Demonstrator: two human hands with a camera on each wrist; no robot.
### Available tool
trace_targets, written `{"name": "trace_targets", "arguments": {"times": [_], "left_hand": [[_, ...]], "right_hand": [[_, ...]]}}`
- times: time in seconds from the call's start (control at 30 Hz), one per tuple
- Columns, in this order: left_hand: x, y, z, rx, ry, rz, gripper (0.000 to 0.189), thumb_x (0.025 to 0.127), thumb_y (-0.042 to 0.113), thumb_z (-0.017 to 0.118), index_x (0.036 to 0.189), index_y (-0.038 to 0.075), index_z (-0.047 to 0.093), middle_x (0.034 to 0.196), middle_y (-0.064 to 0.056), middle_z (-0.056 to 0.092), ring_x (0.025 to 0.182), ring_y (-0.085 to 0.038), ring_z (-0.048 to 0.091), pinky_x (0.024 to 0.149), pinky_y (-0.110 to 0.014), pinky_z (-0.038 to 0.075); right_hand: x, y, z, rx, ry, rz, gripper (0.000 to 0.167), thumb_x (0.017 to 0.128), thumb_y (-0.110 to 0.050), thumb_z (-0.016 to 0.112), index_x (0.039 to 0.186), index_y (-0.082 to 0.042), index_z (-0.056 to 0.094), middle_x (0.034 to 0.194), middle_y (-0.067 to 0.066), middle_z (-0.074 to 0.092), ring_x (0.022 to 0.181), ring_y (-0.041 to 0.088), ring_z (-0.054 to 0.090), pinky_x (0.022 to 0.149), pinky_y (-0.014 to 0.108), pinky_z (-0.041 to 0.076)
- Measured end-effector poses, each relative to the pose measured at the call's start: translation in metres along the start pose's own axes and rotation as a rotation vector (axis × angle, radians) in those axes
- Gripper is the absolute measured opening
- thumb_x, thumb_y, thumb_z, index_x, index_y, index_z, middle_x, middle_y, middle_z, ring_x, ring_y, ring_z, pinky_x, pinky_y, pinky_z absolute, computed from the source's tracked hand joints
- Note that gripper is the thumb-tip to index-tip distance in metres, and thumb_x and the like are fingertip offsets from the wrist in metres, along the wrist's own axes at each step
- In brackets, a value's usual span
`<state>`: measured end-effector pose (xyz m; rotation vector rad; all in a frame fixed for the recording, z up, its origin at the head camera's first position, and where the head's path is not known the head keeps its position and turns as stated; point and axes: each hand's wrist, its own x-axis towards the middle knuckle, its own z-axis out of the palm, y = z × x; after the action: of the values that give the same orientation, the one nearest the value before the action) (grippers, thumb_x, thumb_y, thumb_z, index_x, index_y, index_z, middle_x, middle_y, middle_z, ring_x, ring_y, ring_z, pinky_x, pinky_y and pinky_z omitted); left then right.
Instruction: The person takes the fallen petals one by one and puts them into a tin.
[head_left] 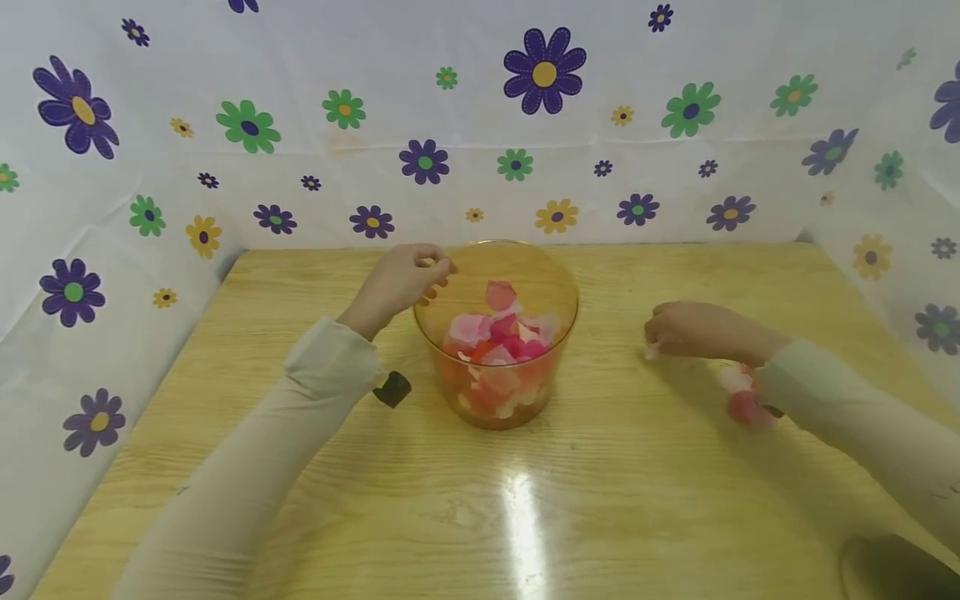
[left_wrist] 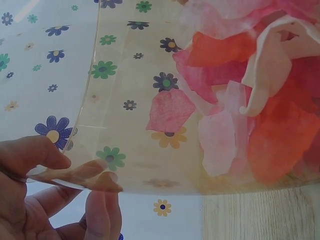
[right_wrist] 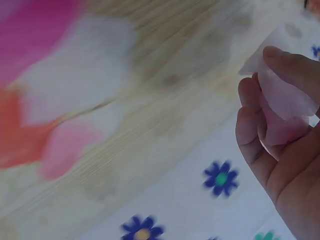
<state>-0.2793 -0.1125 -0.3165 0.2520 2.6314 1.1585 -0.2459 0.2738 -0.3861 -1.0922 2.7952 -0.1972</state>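
A see-through amber bucket (head_left: 498, 417) stands upright on the table, part filled with pink, red and white flower petals (head_left: 498, 333). At the bucket's left rim, my left hand (head_left: 401, 279) pinches the edge; the left wrist view shows the thumb (left_wrist: 52, 155) on one side of the clear wall and the fingers (left_wrist: 102, 210) on the other. To the right of the bucket, my right hand (head_left: 690, 329) holds pale pink petals (right_wrist: 287, 95) between thumb and curled fingers. More loose petals (head_left: 742, 400) lie on the table under the right forearm, partly hidden by the sleeve.
The wooden table (head_left: 360, 517) ends at a white cloth (head_left: 480, 117) printed with flowers, which hangs behind and at both sides. A dark rounded object (head_left: 900, 567) sits at the near right corner. Light glares off the table's front.
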Motion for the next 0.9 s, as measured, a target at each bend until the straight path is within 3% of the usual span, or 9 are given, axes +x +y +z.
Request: {"name": "trace_targets", "arguments": {"times": [0.13, 0.3, 0.4, 0.43, 0.53, 0.63, 0.77, 0.83, 0.9], "left_hand": [[0.000, 0.000, -0.001, 0.004, -0.005, -0.007, 0.032, 0.097, 0.030, 0.045, 0.115, 0.009, 0.060, 0.116, -0.014, 0.060, 0.103, -0.031, 0.060, 0.087, -0.036, 0.052], [0.000, 0.000, -0.002, 0.015, -0.008, 0.003, 0.032, 0.097, 0.030, 0.044, 0.115, 0.009, 0.060, 0.115, -0.014, 0.059, 0.103, -0.031, 0.059, 0.087, -0.037, 0.052], [-0.001, 0.000, -0.001, 0.014, -0.014, 0.005, 0.033, 0.098, 0.031, 0.043, 0.115, 0.008, 0.060, 0.116, -0.014, 0.058, 0.103, -0.031, 0.059, 0.088, -0.038, 0.051], [-0.001, 0.000, -0.001, 0.014, -0.014, 0.005, 0.034, 0.098, 0.031, 0.043, 0.116, 0.008, 0.060, 0.116, -0.014, 0.058, 0.104, -0.031, 0.059, 0.089, -0.038, 0.051], [-0.001, -0.001, -0.002, 0.013, -0.013, 0.003, 0.035, 0.098, 0.031, 0.043, 0.117, 0.008, 0.059, 0.116, -0.014, 0.058, 0.104, -0.032, 0.059, 0.089, -0.038, 0.051], [0.000, -0.001, -0.002, 0.016, -0.010, 0.004, 0.035, 0.098, 0.032, 0.043, 0.118, 0.008, 0.059, 0.117, -0.014, 0.058, 0.105, -0.032, 0.059, 0.089, -0.038, 0.051], [0.001, -0.002, -0.001, 0.009, -0.010, 0.002, 0.033, 0.098, 0.032, 0.044, 0.116, 0.009, 0.060, 0.116, -0.014, 0.059, 0.105, -0.032, 0.059, 0.088, -0.037, 0.052], [0.001, -0.002, -0.001, 0.009, -0.010, 0.003, 0.033, 0.098, 0.032, 0.044, 0.116, 0.009, 0.060, 0.116, -0.015, 0.059, 0.105, -0.033, 0.059, 0.088, -0.037, 0.052], [0.001, -0.002, -0.001, 0.012, -0.007, 0.005, 0.033, 0.098, 0.032, 0.044, 0.116, 0.009, 0.060, 0.115, -0.014, 0.060, 0.104, -0.033, 0.060, 0.088, -0.037, 0.052]], "right_hand": [[-0.036, 0.020, -0.001, 0.016, 0.055, 0.079, 0.008, 0.080, -0.008, 0.071, 0.079, -0.015, 0.065, 0.074, -0.007, 0.053, 0.070, 0.005, 0.046, 0.069, 0.029, 0.047], [-0.064, 0.037, 0.003, 0.025, 0.057, 0.134, 0.021, 0.082, -0.007, 0.066, 0.065, -0.016, 0.058, 0.064, -0.009, 0.048, 0.064, 0.003, 0.042, 0.062, 0.024, 0.041], [-0.076, 0.041, 0.005, 0.056, 0.020, 0.213, 0.012, 0.081, -0.001, 0.062, 0.076, -0.011, 0.065, 0.070, -0.005, 0.056, 0.069, 0.007, 0.048, 0.069, 0.031, 0.046], [-0.077, 0.041, 0.005, 0.077, 0.010, 0.238, 0.010, 0.080, 0.000, 0.063, 0.082, -0.008, 0.067, 0.074, -0.003, 0.059, 0.072, 0.010, 0.051, 0.071, 0.034, 0.047], [-0.080, 0.042, 0.007, 0.114, -0.014, 0.283, 0.026, 0.077, 0.003, 0.063, 0.101, -0.004, 0.066, 0.088, 0.005, 0.063, 0.079, 0.015, 0.054, 0.074, 0.038, 0.048], [-0.077, 0.041, 0.009, 0.132, -0.016, 0.304, 0.028, 0.078, 0.000, 0.063, 0.105, -0.005, 0.065, 0.090, 0.007, 0.062, 0.079, 0.016, 0.055, 0.073, 0.035, 0.048], [-0.070, 0.042, 0.014, 0.154, 0.002, 0.326, 0.020, 0.080, -0.003, 0.059, 0.099, -0.007, 0.066, 0.084, 0.006, 0.059, 0.071, 0.015, 0.052, 0.064, 0.029, 0.046], [-0.066, 0.043, 0.016, 0.170, 0.005, 0.304, 0.009, 0.082, -0.003, 0.057, 0.087, -0.007, 0.064, 0.076, 0.002, 0.056, 0.064, 0.011, 0.050, 0.059, 0.025, 0.043], [-0.059, 0.042, 0.016, 0.205, -0.014, 0.273, 0.013, 0.085, -0.002, 0.055, 0.075, -0.009, 0.058, 0.066, -0.001, 0.052, 0.055, 0.007, 0.044, 0.053, 0.022, 0.038]]}}
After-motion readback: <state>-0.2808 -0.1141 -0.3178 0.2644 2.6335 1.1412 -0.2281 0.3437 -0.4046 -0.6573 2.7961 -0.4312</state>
